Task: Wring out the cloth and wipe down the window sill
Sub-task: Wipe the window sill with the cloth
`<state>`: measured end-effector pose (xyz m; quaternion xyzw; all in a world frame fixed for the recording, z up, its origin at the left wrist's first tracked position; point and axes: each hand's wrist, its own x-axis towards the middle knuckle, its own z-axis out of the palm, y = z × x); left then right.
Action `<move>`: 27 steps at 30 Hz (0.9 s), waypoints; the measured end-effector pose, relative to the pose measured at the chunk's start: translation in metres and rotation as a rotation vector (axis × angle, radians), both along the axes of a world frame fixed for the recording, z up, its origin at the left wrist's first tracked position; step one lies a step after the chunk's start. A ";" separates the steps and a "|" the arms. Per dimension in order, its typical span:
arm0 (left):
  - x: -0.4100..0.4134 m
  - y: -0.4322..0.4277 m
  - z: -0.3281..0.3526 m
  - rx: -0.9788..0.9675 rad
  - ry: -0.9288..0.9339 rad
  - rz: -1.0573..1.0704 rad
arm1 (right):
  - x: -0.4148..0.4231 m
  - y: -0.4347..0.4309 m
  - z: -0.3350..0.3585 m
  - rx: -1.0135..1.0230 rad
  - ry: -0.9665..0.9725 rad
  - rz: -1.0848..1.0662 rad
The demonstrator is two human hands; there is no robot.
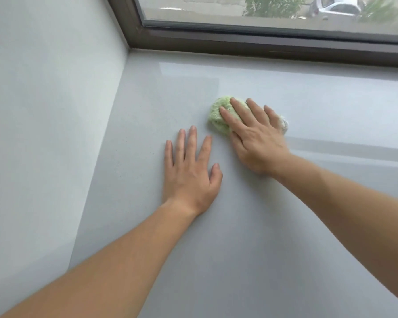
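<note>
A bunched light-green cloth point(217, 113) lies on the wide, glossy grey window sill point(239, 226), near its middle. My right hand point(251, 134) lies flat on top of the cloth with straight fingers, pressing it onto the sill; a white edge of the cloth shows past my little finger. My left hand point(190, 173) rests palm down on the bare sill just left of the cloth, fingers spread and straight, holding nothing.
A dark brown window frame point(239, 45) runs along the sill's far edge, with glass above it showing a street, a car and a bush. A pale wall point(44, 111) closes the sill on the left, meeting it in a corner.
</note>
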<state>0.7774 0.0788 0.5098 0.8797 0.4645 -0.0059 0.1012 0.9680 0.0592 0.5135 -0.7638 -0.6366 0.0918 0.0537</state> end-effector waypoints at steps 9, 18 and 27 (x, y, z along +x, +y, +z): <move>0.000 0.002 -0.002 0.008 -0.002 -0.015 | 0.018 0.094 -0.002 0.000 0.043 -0.376; 0.001 0.003 0.001 0.004 0.004 -0.025 | 0.101 0.059 0.005 0.006 0.003 -0.267; 0.002 0.003 0.002 0.010 0.022 -0.022 | 0.037 0.033 -0.001 0.024 0.004 -0.253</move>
